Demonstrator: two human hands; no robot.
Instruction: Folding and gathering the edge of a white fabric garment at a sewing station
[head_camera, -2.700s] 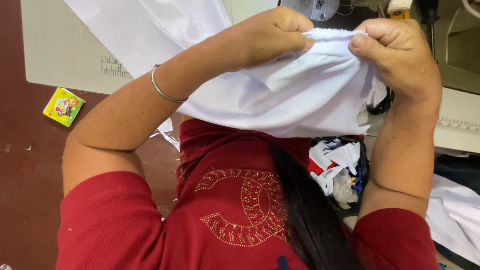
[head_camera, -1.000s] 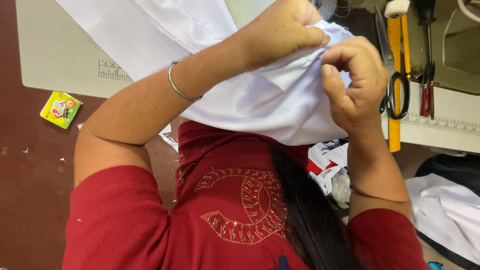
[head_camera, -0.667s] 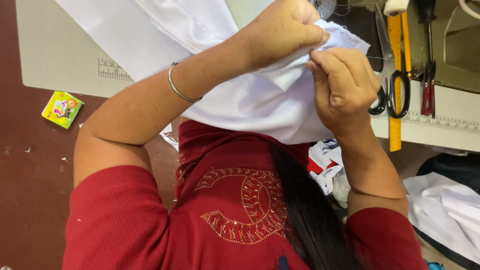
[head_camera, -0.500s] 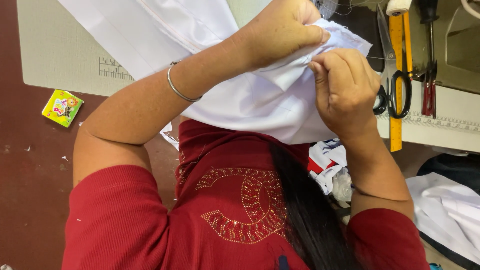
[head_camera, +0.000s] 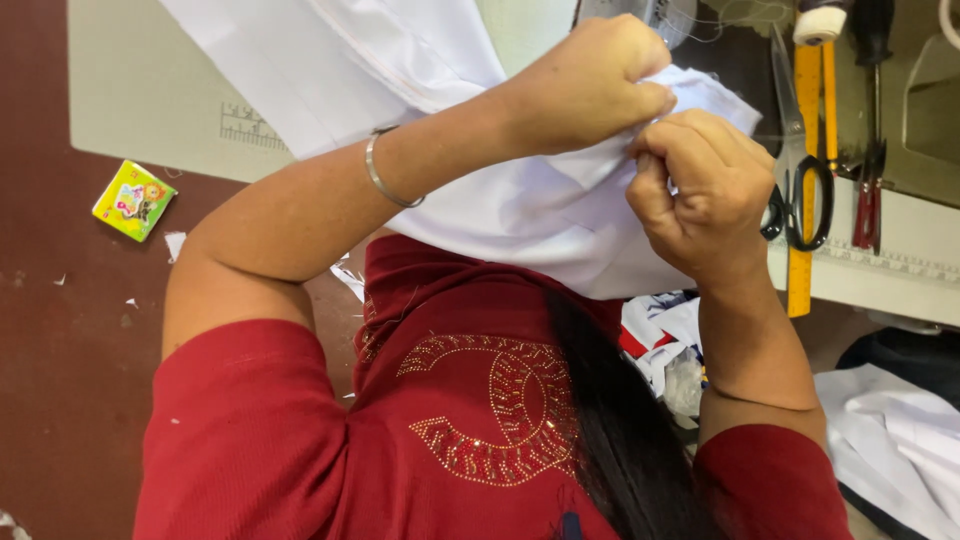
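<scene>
While both your fists bunch the white woven cloth (head_camera: 520, 215) above your lap, its edge may slip.

Left hand (head_camera: 590, 85) and right hand (head_camera: 705, 190) have fingers curled tight on the cloth; an uneven tug could crease it or drag it against the black-handled scissors (head_camera: 800, 190) nearby.

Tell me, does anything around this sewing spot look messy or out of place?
Slightly. Small white scraps and a little yellow-green packet lie loose on the brown floor. Both hands, left hand and right hand, bunch the white fabric; nothing looks damaged.
</scene>
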